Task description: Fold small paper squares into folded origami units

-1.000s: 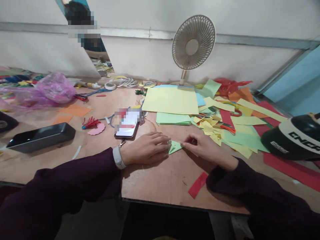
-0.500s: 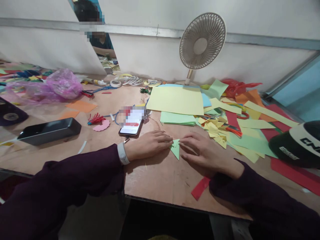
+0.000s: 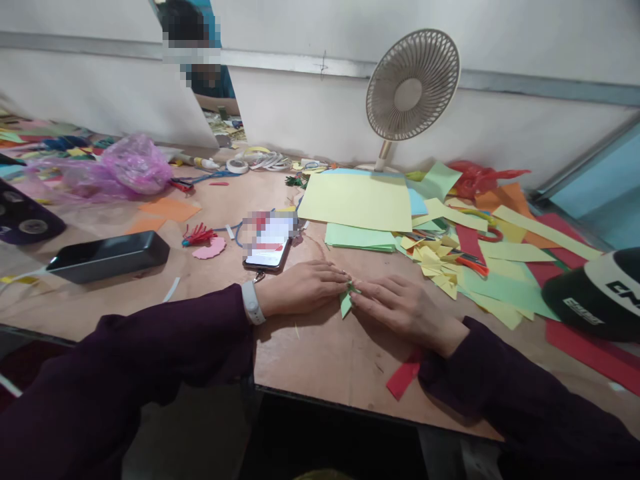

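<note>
A small folded piece of green paper (image 3: 346,305) lies on the wooden table, mostly covered by my fingers, with a pointed end showing toward me. My left hand (image 3: 305,288) rests flat-backed over its left side, fingertips pressed together on it. From the right, my right hand (image 3: 400,303) presses the paper's other edge with its fingertips, closed on it. Just beyond my hands are a stack of green sheets (image 3: 357,239) and a large pale yellow sheet (image 3: 355,200). A phone (image 3: 270,250) with a lit screen lies above my left wrist.
Folded yellow paper pieces (image 3: 435,263), scissors (image 3: 493,233) and coloured strips spread to the right, beside a dark cap-like object (image 3: 595,293). A fan (image 3: 413,87) stands behind. On the left are a black box (image 3: 110,257) and a pink plastic bag (image 3: 135,167). A person (image 3: 190,40) shows through a gap.
My right hand has moved left onto the green paper, closing up to my left fingertips. The paper's visible part is narrower now. The view has shifted slightly.
</note>
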